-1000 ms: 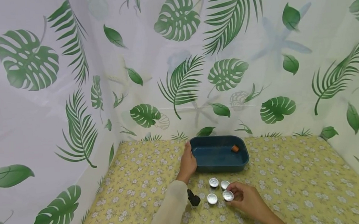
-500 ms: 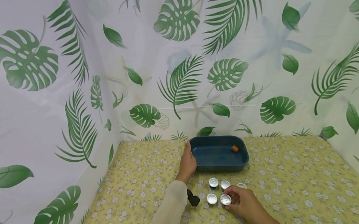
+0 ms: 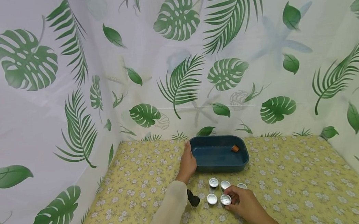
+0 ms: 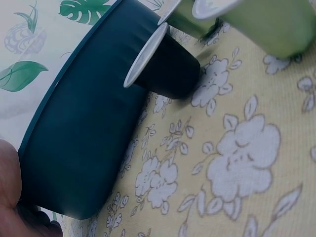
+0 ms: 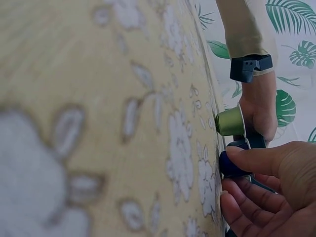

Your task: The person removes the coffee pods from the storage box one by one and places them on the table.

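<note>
My left hand (image 3: 187, 162) grips the left end of a dark blue rectangular tub (image 3: 220, 168); in the left wrist view only part of that hand shows, at the tub's corner. An orange coffee capsule (image 3: 235, 148) lies inside. With thumb and fingers, my right hand (image 3: 245, 204) pinches a dark blue coffee capsule (image 5: 231, 167), its silver lid up in the head view, at table level. Around it stand a black capsule (image 4: 170, 69), a green capsule (image 5: 230, 122) and others with silver lids, one (image 3: 241, 186) partly hidden behind the right hand.
A yellow flowered cloth (image 3: 146, 182) covers the table. White curtains (image 3: 184, 91) with green leaves close off the back and left. A black strap device (image 3: 193, 198) sits at the left wrist, beside the capsules.
My right hand has shifted slightly left and toward me with the capsule, uncovering another capsule behind it; during the last half second it stays nearly still. The left hand and tub have not moved.
</note>
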A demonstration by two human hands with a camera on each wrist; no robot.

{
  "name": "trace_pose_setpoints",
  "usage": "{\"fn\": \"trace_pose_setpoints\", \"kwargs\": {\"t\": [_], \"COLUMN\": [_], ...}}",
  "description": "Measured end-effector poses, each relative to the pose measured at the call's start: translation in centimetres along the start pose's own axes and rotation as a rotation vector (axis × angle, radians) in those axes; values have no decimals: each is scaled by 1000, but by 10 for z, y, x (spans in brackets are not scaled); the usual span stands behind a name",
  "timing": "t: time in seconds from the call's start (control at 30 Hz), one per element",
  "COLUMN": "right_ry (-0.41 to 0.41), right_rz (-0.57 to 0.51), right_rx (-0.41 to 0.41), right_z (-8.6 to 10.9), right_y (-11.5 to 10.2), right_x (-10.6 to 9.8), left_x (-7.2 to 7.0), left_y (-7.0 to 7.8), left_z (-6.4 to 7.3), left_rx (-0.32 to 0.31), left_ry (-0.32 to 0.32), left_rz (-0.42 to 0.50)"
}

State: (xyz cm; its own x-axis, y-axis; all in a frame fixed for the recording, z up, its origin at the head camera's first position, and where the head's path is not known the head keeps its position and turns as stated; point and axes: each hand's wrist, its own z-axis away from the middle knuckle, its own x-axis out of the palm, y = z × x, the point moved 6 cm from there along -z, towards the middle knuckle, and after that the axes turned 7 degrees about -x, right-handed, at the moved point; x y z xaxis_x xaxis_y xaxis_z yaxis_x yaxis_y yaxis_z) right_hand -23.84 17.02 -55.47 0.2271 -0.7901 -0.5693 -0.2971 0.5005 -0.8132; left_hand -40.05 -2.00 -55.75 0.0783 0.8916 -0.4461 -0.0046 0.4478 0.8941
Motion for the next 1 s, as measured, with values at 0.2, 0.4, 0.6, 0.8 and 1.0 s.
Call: {"fn": "trace_pose_setpoints", "kwargs": {"t": [0.2, 0.4, 0.6, 0.8, 1.0], "right_ry": [-8, -9, -15, -13, -15], "right_rz": [-1, 23, 21, 9, 14], "right_rx": [4, -4, 0, 7, 3], "right_z": [1, 1, 2, 3, 8], "right_y": [1, 1, 1, -1, -8], "right_x": [1, 0, 0, -2, -8], "left_x": [0, -1, -1, -1, -1], "left_y": [0, 3, 3, 2, 2], "left_z": [0, 1, 1, 0, 0], "left_rx": [-8, 2, 0, -7, -8], "left_ry": [0, 11, 16, 10, 10], "left_rz": [-9, -13, -15, -9, -29]}}
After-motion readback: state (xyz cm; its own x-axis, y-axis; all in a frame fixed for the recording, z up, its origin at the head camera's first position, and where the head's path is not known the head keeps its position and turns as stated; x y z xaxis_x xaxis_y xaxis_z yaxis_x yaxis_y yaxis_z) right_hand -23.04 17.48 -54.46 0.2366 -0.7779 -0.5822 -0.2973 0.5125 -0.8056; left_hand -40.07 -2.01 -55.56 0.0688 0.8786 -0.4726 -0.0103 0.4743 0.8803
